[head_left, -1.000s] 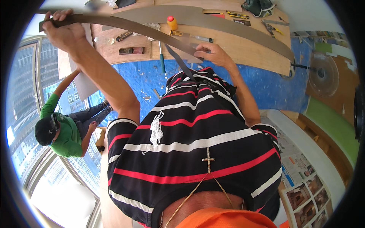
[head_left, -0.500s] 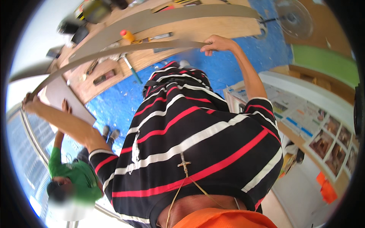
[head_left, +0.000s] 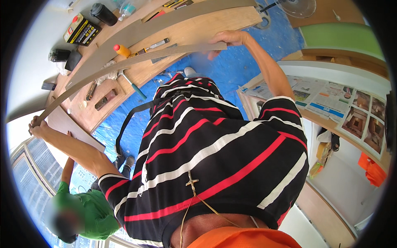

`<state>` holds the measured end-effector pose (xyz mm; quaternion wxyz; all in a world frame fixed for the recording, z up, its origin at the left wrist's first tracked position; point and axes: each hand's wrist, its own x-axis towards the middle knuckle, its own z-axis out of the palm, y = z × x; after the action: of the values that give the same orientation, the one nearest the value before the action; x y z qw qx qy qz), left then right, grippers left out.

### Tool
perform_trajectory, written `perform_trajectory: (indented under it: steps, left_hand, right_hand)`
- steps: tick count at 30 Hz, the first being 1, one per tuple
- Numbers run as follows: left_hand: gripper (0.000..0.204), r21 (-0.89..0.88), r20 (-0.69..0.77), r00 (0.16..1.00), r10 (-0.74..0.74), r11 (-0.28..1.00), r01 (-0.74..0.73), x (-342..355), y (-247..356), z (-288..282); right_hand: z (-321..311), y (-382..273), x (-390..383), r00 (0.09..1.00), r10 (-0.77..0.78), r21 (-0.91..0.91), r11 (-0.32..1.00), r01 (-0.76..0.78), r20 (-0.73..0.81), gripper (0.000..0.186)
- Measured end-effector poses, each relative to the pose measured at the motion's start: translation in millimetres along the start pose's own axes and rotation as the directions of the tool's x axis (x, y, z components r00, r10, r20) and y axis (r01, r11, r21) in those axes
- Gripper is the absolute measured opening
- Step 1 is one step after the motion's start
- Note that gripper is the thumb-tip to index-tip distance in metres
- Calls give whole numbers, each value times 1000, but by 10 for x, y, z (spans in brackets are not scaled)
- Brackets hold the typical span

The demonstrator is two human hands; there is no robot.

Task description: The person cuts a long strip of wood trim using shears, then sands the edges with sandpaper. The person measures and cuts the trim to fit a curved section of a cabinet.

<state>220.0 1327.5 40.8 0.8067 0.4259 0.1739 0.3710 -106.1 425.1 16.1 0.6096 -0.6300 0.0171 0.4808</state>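
Note:
A long, thin grey-brown strip (head_left: 124, 64) arches across in front of me, above the plywood workbench (head_left: 219, 25). At its left end my left hand (head_left: 38, 127) is closed round it. Near its right end my right hand (head_left: 228, 39) grips it, with the lower fingers blurred. Beneath the strip lie an orange-and-red bottle (head_left: 122, 50), a teal-handled hammer (head_left: 136, 89), a chisel-like tool (head_left: 157, 43) and a dark block (head_left: 105, 99). A wider grey strip (head_left: 202, 9) rests along the bench behind it.
A co-worker in green (head_left: 93, 213) is at lower left by the windows, a hand on a pale board (head_left: 82, 128). Blue sheeting (head_left: 273, 45) covers the floor. A black can (head_left: 82, 31), dark tumbler (head_left: 103, 14), fan (head_left: 295, 7) and newspaper-covered surface (head_left: 326, 99) surround the bench.
The strip and my hands have swung round: the left end moved down-left, my right hand rose and moved out to the strip's right end. The view has turned, showing more of the bench's left.

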Motion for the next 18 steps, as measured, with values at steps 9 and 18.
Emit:
perform_trajectory:
  steps: [9, 18]
  left_hand:
    - [25, 41, 255, 967, -13, 999, 2, -690, -110, -155]
    - [36, 133, 531, 838, -128, 989, 67, -2716, 172, 601]
  right_hand:
    - [253, -116, 149, 994, 33, -84, 996, -24, 108, 55]
    - [350, -190, 438, 999, 37, -317, 948, -34, 3, 42]
